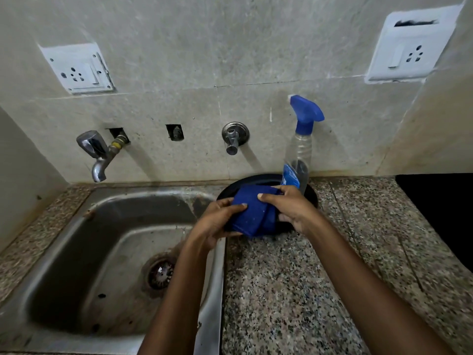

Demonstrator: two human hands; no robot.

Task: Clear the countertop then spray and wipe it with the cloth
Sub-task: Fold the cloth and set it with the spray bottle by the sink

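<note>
Both hands on the folded dark-blue cloth [253,213], held over the near edge of a round black plate [266,179] on the speckled granite countertop [281,290], just right of the stainless steel sink [102,252]. Left hand [217,224] pinches the cloth's left edge, thumb on top. Right hand [289,208] grips the right side, thumb on top, fingers curled under. Cloth's long axis runs near-to-far. Clear plastic spray bottle with blue trigger head [302,144] stands upright at the plate's far side by the wall, nozzle pointing left.

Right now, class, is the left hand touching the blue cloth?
Touching. The head view shows the left hand gripping the blue cloth, its thumb lying across the fabric's left edge.
</note>
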